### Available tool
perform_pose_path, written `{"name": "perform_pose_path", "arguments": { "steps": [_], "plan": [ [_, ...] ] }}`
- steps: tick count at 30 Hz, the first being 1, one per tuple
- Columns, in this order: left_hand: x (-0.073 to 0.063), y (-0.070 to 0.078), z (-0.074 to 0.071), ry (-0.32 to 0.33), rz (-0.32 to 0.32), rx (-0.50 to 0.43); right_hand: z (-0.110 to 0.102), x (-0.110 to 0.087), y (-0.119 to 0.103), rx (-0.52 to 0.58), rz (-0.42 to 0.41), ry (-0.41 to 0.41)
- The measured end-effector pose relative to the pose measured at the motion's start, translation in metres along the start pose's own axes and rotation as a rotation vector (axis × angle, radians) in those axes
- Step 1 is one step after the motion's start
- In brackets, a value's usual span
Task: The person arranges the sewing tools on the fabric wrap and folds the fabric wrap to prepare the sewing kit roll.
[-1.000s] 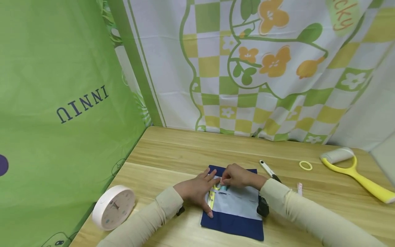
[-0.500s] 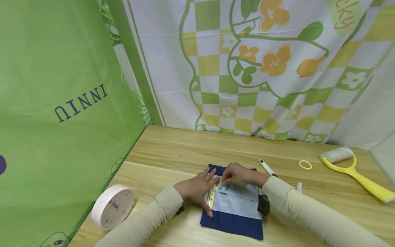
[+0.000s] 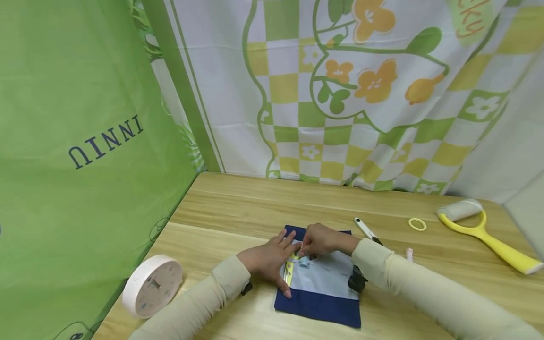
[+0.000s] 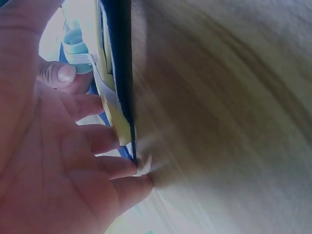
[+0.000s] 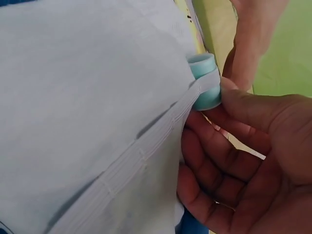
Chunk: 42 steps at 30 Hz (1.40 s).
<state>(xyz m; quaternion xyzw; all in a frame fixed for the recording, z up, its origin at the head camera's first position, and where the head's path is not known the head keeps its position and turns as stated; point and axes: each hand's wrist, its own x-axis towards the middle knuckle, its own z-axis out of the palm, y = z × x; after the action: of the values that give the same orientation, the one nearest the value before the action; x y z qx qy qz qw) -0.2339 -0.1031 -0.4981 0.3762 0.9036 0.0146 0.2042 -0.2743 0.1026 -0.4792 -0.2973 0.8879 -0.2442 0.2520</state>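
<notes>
A navy cloth (image 3: 316,307) with a pale grey lining (image 3: 325,283) lies on the table, an elastic band (image 5: 161,124) stitched across it. My left hand (image 3: 268,262) rests along its left edge, fingers spread, beside a yellow patterned strip (image 3: 289,273) held under the elastic. At the band's end, a small teal tube (image 5: 208,99) sits in an elastic loop. My right hand (image 3: 321,239) pinches the tube at that loop, thumb in front and the other fingers curled under the cloth. The left wrist view shows my open left palm (image 4: 53,161) beside the cloth's edge.
Right of the cloth lie a white-and-black tool (image 3: 366,229), a pale yellow ring (image 3: 417,224) and a small pinkish-white piece (image 3: 409,255). A yellow-handled lint roller (image 3: 488,236) is at far right. A round pink clock (image 3: 153,286) stands at left, and curtains hang behind.
My right hand has shifted slightly left and down over the teal tube. A yellow loop seen earlier between the hands is now mostly hidden. My left hand keeps its place.
</notes>
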Motion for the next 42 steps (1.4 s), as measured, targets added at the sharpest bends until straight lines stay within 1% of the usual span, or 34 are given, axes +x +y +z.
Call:
{"name": "perform_pose_path", "arguments": {
  "steps": [3,6,8,11,13,15,17,19,21,23,27,30,31,33,36,39,42],
  "plan": [
    [0.002,0.001,-0.001,0.005,0.013,0.013,-0.004,-0.006,0.002,-0.005,0.013,0.031],
    [0.003,0.003,-0.002,0.004,0.018,-0.001,-0.015,-0.022,0.005,-0.052,-0.009,0.102],
    [0.003,0.004,-0.001,0.005,0.020,-0.004,-0.027,-0.039,0.008,-0.102,-0.027,0.175],
    [0.001,0.004,0.000,0.010,0.014,0.006,-0.049,-0.070,0.017,-0.155,-0.050,0.294],
    [-0.001,0.003,0.000,0.012,0.005,0.013,-0.064,-0.094,0.026,-0.173,-0.040,0.356],
    [-0.003,0.002,0.001,0.014,-0.001,0.012,-0.075,-0.115,0.037,-0.183,-0.014,0.405],
    [-0.005,0.001,0.001,0.019,0.001,0.011,-0.081,-0.135,0.048,-0.190,0.027,0.433],
    [-0.006,0.000,0.000,0.024,0.007,0.008,-0.082,-0.152,0.059,-0.201,0.073,0.445],
    [-0.006,-0.001,0.000,0.028,0.012,0.005,-0.079,-0.165,0.071,-0.218,0.114,0.443],
    [-0.006,-0.001,0.000,0.030,0.014,0.005,-0.073,-0.175,0.083,-0.230,0.155,0.424],
    [-0.007,-0.001,0.000,0.028,0.010,0.002,-0.059,-0.186,0.111,-0.254,0.241,0.394],
    [-0.007,0.000,0.001,0.032,0.018,-0.005,-0.049,-0.189,0.127,-0.211,0.326,0.360],
    [-0.007,0.000,0.001,0.032,0.022,-0.008,-0.045,-0.189,0.131,-0.169,0.356,0.342],
    [-0.007,0.001,0.001,0.034,0.027,-0.013,-0.037,-0.188,0.134,-0.101,0.408,0.315],
    [-0.006,0.001,0.002,0.027,0.032,-0.017,-0.028,-0.184,0.134,-0.086,0.432,0.313],
    [-0.004,0.002,0.000,0.026,0.034,-0.009,-0.027,-0.180,0.133,-0.115,0.439,0.341],
    [-0.004,0.003,0.000,0.020,0.031,-0.010,-0.026,-0.177,0.131,-0.082,0.452,0.348]
  ]
}}
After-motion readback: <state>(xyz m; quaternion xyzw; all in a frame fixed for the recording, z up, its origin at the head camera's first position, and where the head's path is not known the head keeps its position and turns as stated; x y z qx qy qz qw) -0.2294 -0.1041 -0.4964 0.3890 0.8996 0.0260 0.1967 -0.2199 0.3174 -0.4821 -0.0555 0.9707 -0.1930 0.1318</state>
